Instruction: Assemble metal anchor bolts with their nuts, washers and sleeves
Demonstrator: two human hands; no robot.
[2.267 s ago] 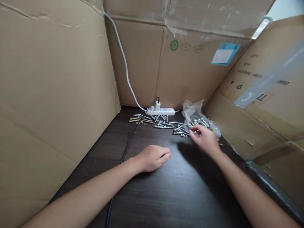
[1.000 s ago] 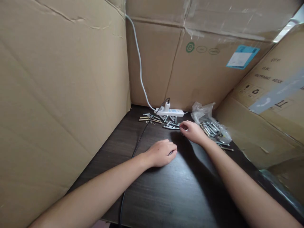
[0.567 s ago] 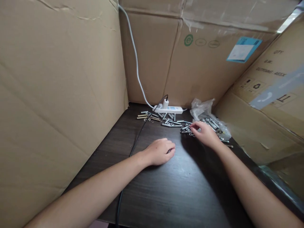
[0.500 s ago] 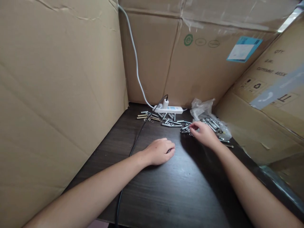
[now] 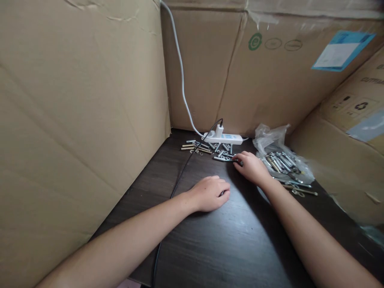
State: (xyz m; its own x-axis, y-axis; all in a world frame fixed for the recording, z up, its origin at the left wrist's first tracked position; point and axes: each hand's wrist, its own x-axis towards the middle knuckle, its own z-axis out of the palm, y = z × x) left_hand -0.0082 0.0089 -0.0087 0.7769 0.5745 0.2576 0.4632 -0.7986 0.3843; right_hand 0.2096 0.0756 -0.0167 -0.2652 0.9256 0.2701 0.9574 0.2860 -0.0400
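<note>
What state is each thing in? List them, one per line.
Power strip: charger plugged in
Black cable: plugged into charger
Clear plastic bag: crumpled
Expansion bolts: heaped in or on bag
Brass-coloured bolts: lying loose
Silver bolts: loose
Left hand: curled, contents unclear
Right hand: bent, grip unclear

Bolts (image 5: 221,159) silver (some brassy gold); table (image 5: 210,248) dark brown, wood-grained; power strip (image 5: 237,139) white; cable (image 5: 183,172) black.
</note>
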